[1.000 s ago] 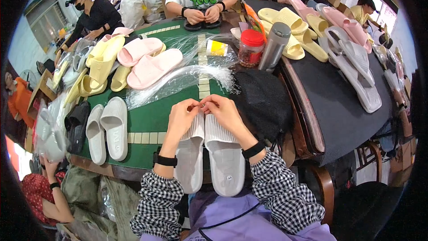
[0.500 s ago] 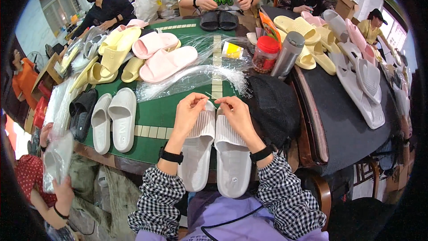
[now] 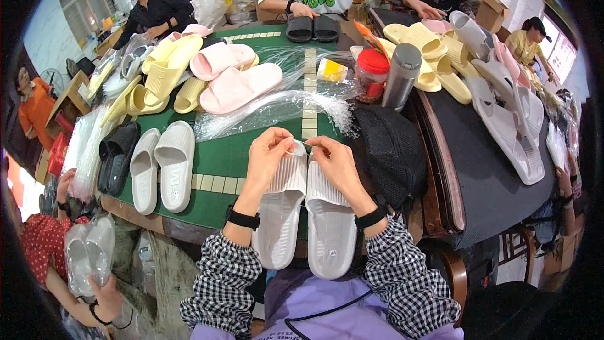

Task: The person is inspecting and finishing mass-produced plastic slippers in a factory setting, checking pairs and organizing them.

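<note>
A pair of pale grey slippers, the left one [image 3: 275, 230] and the right one [image 3: 331, 239], lies side by side at the table's near edge, toes pointing away from me. Above the toes, my left hand [image 3: 267, 154] is closed in a pinch on a thin white plastic tie [image 3: 296, 145]. My right hand [image 3: 335, 162] pinches the same tie from the other side. Its exact path between my fingertips is too fine to make out. Beyond my hands lies a bundle of clear-white plastic ties [image 3: 277, 110].
Left stand grey slippers [image 3: 174, 170] and black ones [image 3: 119, 157]; pink slippers [image 3: 242, 88] lie beyond. A red-lidded jar [image 3: 372, 75], a steel flask [image 3: 401, 79] and a black mesh bag [image 3: 387, 157] stand right. A co-worker at left holds bagged slippers [image 3: 91, 252].
My hands stay pinched over the toes with only slight finger movement. Across the table, a person's arm has stretched out to the right. The co-worker's bagged slippers at left have turned and lowered.
</note>
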`<state>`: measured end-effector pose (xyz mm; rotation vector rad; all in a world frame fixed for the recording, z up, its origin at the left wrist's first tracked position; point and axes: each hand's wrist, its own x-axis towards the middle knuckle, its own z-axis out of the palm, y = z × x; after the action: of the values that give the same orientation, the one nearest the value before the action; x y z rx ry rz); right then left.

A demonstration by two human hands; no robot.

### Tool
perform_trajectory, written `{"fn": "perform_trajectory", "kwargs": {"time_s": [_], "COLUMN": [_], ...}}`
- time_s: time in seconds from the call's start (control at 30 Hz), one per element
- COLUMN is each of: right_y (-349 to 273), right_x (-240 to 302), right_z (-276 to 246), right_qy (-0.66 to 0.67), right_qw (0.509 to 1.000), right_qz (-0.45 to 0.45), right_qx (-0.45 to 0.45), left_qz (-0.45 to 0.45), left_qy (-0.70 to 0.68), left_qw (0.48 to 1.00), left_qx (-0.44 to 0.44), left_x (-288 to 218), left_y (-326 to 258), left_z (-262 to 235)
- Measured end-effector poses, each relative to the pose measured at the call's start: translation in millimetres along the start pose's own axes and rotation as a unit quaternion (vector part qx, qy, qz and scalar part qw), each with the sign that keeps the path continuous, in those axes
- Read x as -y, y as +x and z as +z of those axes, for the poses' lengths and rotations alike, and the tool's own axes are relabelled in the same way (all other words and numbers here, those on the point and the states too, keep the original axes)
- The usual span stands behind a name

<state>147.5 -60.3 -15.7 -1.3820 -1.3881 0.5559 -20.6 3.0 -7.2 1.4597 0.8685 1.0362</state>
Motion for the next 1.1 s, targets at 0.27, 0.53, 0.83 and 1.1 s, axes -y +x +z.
{"fn": "perform_trajectory", "kwargs": {"time_s": [0.27, 0.53, 0.83, 1.1], "right_y": [2, 0, 2, 4], "right_x": [-1, -2, -5, 1], "right_z": [0, 2, 0, -10], "right_qy": [-0.010, 0.005, -0.028, 0.133], "right_qw": [1.000, 1.000, 0.999, 0.987], "right_qz": [0.014, -0.014, 0.013, 0.092], "right_qx": [-0.004, 0.003, -0.015, -0.012], "left_qz": [-0.006, -0.003, 0.034, 0.048], "left_qy": [0.005, -0.001, 0.012, 0.081], "left_qw": [1.000, 0.998, 0.999, 0.995], "left_qx": [0.010, 0.062, 0.020, 0.034], "left_x": [1, 5, 6, 6], "left_y": [0, 0, 1, -3], "left_z": [-1, 2, 0, 6]}}
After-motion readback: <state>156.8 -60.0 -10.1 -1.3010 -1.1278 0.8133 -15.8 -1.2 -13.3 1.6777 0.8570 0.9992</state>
